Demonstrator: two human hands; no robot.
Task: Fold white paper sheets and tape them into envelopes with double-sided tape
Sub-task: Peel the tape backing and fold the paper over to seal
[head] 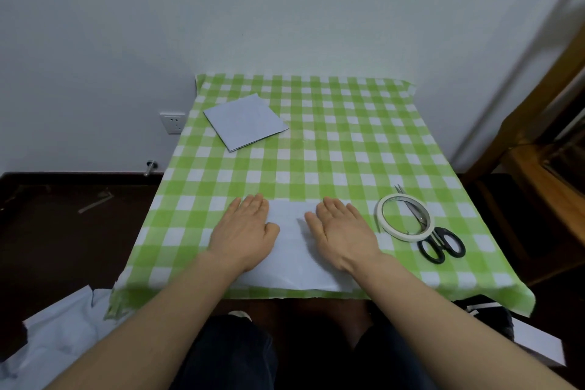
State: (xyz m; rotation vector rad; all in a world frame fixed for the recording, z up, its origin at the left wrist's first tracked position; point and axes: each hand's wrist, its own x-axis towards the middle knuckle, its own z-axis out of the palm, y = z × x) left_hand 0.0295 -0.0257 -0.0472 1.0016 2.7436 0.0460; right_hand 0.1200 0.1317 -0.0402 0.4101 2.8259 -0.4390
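Left hand (245,226) and right hand (340,231) flat, fingers spread, palms pressing white paper sheet (289,250) at near edge of green-checked worktop (332,152); folded white envelope (245,121) near far-left corner.

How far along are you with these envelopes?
One folded piece lies at the far left of the table, seemingly done. In hand: the left hand and right hand press flat on a white sheet. The tape roll and scissors lie untouched, so taping remains.
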